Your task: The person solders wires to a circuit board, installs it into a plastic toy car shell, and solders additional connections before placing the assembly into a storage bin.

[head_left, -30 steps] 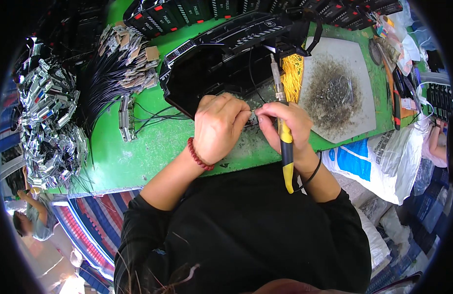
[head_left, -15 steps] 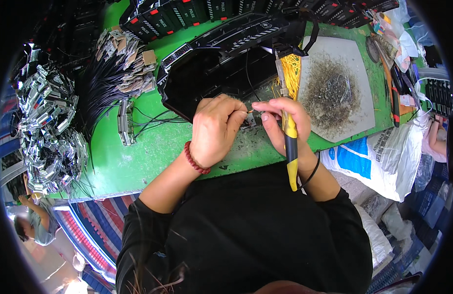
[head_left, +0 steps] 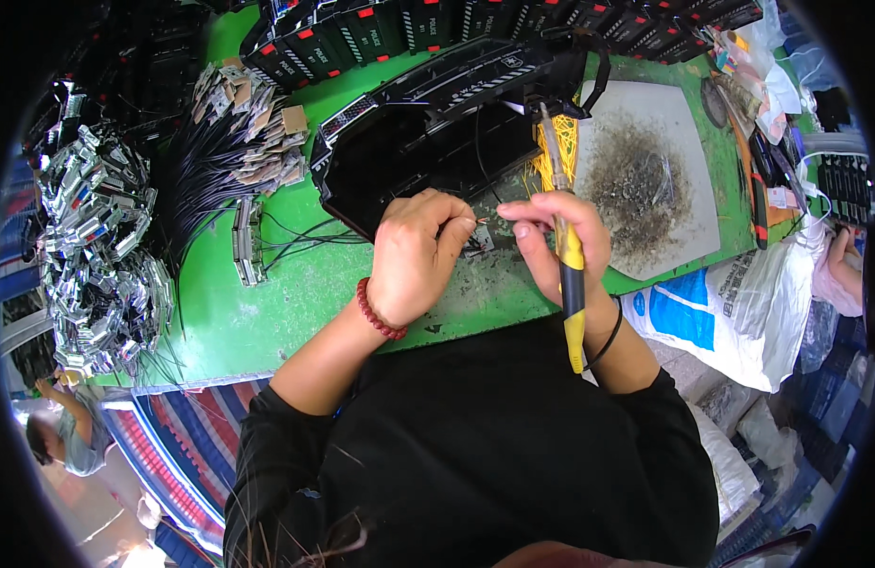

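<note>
My left hand (head_left: 420,239) is closed, its thumb and forefinger pinching thin wires (head_left: 482,221) whose bare copper ends poke out. Just below those ends, a small circuit board (head_left: 479,244) lies partly hidden on the green table. My right hand (head_left: 572,232) holds a yellow-and-black soldering iron (head_left: 572,284), its metal barrel pointing away from me. The thumb and forefinger of that hand are parted, a short gap from the left fingertips. Beyond both hands rests a black plastic toy vehicle shell (head_left: 390,156), open side toward me, with a black wire (head_left: 480,151) running from it.
A grey board (head_left: 702,189) with dark debris lies right, beside yellow strands (head_left: 560,142). Left are a chrome light bar part (head_left: 248,241) with black leads, bundled wired pieces (head_left: 257,133) and heaped chrome parts (head_left: 106,256). Black shells (head_left: 390,33) line the back; a person (head_left: 73,431) is far left.
My right hand and the soldering iron have shifted slightly right, away from my left fingertips. Its thumb and forefinger have spread apart. My left hand keeps its pinch on the wires.
</note>
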### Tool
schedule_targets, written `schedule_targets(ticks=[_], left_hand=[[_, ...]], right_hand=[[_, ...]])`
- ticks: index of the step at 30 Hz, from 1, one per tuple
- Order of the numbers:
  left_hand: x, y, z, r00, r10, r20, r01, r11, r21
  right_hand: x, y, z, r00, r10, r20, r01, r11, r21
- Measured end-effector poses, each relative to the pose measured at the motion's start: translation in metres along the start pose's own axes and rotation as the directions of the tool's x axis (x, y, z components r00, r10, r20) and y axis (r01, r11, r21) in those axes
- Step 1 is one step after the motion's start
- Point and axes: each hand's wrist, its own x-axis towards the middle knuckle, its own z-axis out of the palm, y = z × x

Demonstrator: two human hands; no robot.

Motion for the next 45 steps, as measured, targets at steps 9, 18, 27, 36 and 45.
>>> schedule_targets(ticks=[9, 18, 27, 36, 45], left_hand=[[-0.001, -0.003, 0.004, 0.999, 0.003, -0.034, -0.002, 0.999, 0.033], [0.0, -0.003, 0.003, 1.0, 0.017, -0.017, -0.016, 0.998, 0.068], [-0.001, -0.003, 0.004, 0.998, 0.05, -0.027, -0.047, 0.996, 0.075], [0.0, 0.0, 0.001, 0.999, 0.046, 0.011, -0.046, 0.998, 0.034], [-0.001, -0.006, 0.001, 0.995, 0.1, -0.009, -0.1, 0.994, 0.036]], right_hand=[[0.004, -0.006, -0.009, 0.948, -0.176, 0.263, 0.249, 0.929, -0.274], [-0.001, 0.006, -0.003, 0.987, 0.061, 0.146, -0.063, 0.998, 0.009], [0.002, 0.005, 0.001, 0.989, 0.077, 0.123, -0.083, 0.995, 0.046], [0.009, 0.003, 0.005, 0.98, 0.135, 0.144, -0.124, 0.989, -0.081], [-0.001, 0.008, 0.004, 0.956, 0.238, 0.172, -0.241, 0.97, -0.002]])
